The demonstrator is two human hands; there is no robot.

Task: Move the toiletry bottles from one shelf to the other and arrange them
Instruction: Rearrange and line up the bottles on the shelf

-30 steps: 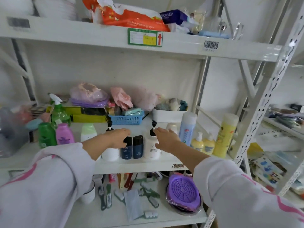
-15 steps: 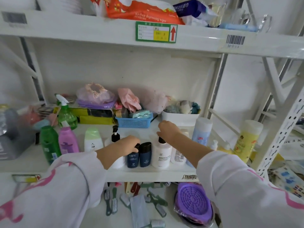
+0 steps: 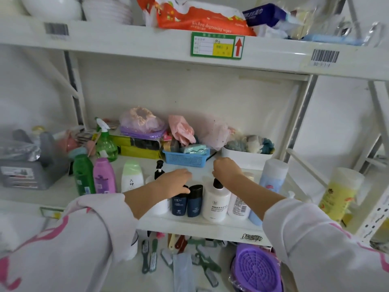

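Toiletry bottles are grouped at the front edge of the middle shelf (image 3: 210,225), with both hands over them.

A blue basket (image 3: 185,159) at the back is filled with packets and a teal item, and a white tub (image 3: 245,160) beside it is filled with sponges. The left hand (image 3: 175,183) is laid on the cap of the dark "MEN" bottle (image 3: 179,204), its twin (image 3: 195,202) touching alongside. The right hand (image 3: 227,170) is closed on the black pump of the white lotion bottle (image 3: 216,204). Compared with half a second ago, the bottles are unmoved and both hands are placed much as before.
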